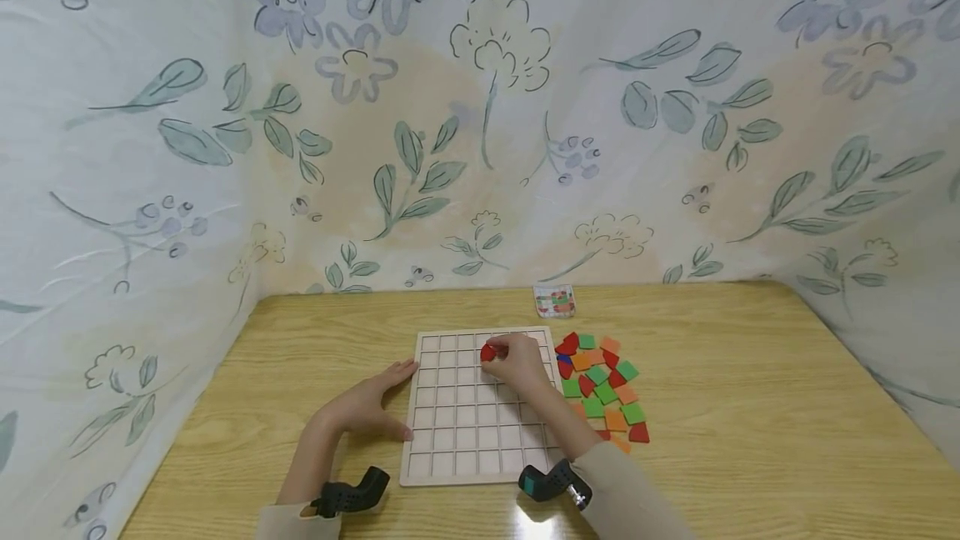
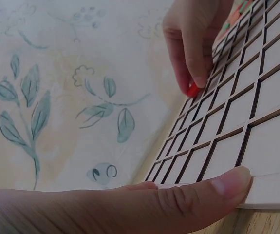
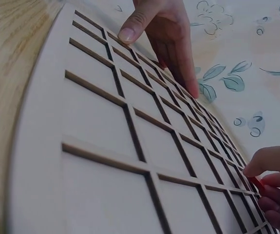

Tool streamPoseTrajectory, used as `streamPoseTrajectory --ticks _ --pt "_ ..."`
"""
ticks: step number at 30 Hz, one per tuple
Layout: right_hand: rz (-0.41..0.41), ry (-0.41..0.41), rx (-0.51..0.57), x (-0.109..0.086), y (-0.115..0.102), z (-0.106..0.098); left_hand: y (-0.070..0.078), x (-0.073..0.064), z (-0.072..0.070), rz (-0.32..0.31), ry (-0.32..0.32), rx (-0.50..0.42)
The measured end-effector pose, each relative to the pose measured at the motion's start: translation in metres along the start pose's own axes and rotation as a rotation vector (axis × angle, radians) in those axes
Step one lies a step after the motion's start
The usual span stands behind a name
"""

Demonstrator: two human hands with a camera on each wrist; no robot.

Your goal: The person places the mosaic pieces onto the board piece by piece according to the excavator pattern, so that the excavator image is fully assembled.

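A pale wooden grid board (image 1: 446, 397) with square cells lies on the table. My right hand (image 1: 517, 369) pinches a red rounded tile (image 1: 488, 353) between thumb and fingers, over the upper middle cells. In the left wrist view the red tile (image 2: 193, 90) is right at the cell ridges; the right wrist view shows part of the red tile (image 3: 256, 184) at the thumb tip. My left hand (image 1: 367, 402) rests along the board's left edge with fingers spread, its thumb (image 2: 232, 183) lying on the rim.
Right of the board lies a loose pile of red, green and orange tiles (image 1: 603, 390), one of them blue. A small pattern card (image 1: 554, 302) sits at the back of the wooden table (image 1: 750, 407). Floral cloth (image 1: 480, 123) hangs behind and at both sides.
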State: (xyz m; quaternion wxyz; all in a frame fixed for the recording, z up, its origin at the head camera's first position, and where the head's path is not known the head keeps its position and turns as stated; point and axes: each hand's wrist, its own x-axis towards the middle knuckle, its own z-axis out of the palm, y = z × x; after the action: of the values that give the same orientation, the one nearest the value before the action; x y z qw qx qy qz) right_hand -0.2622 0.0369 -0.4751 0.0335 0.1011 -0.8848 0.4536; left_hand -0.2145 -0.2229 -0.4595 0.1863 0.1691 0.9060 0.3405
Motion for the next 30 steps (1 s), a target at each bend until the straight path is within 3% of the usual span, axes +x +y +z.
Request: streamPoseTrajectory --ticks 21,30 --pt "-0.065 -0.029 -0.115 0.0057 0.0047 0.0033 0.0015 -0.0015 -0.0012 0.009 -0.002 -0.007" --pt "-0.033 -0.043 -0.139 0.0069 0.0006 0.0001 0.0048 -0.0021 -0.0029 0.027 -0.004 -0.015"
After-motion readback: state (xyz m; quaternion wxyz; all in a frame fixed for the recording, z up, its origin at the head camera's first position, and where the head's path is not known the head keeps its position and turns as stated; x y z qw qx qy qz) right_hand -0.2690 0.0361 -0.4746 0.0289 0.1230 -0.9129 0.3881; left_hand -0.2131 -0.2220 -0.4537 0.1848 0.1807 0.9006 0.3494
